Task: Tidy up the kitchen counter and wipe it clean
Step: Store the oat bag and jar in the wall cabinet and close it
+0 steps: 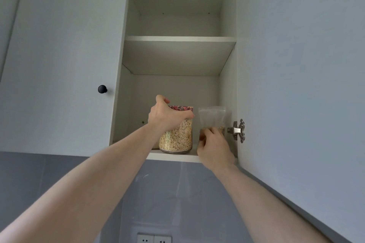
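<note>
I look up into an open wall cabinet. A glass jar of oats with a pink floral lid stands on the bottom shelf. My left hand grips the jar around its top, fingers curled over the lid. Right of the jar stands a clear plastic pouch with a little grain at its bottom. My right hand pinches the pouch's lower part and hides most of its base.
The open cabinet door stands at the right with a metal hinge close to my right hand. A closed door with a black knob is at the left. An upper shelf spans above. Grey wall tiles and sockets lie below.
</note>
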Action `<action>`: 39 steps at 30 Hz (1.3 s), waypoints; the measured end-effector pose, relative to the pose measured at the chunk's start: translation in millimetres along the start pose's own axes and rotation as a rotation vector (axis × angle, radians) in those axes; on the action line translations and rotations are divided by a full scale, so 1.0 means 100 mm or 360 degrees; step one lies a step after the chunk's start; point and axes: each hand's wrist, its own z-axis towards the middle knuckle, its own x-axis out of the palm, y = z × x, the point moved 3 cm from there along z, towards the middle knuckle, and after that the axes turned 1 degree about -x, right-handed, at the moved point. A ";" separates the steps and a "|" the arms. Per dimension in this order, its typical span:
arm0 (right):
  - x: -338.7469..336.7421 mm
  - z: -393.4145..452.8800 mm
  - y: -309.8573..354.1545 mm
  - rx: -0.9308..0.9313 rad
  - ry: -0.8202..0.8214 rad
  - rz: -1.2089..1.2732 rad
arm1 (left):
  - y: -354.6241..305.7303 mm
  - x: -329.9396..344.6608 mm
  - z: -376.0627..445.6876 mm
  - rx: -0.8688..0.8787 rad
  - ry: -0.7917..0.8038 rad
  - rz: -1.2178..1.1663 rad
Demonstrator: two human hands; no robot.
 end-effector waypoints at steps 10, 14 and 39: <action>-0.05 -0.09 0.03 0.0025 -0.0072 -0.0117 | 0.08 0.25 0.10 -0.0013 -0.0024 -0.0064; -0.05 -0.15 0.06 -0.0045 -0.0092 -0.0231 | 0.14 0.29 0.11 0.0145 -0.0061 -0.0082; 0.05 -0.33 0.05 -0.0224 -0.0210 -0.0567 | 0.77 0.37 -0.28 0.0694 0.0161 0.0577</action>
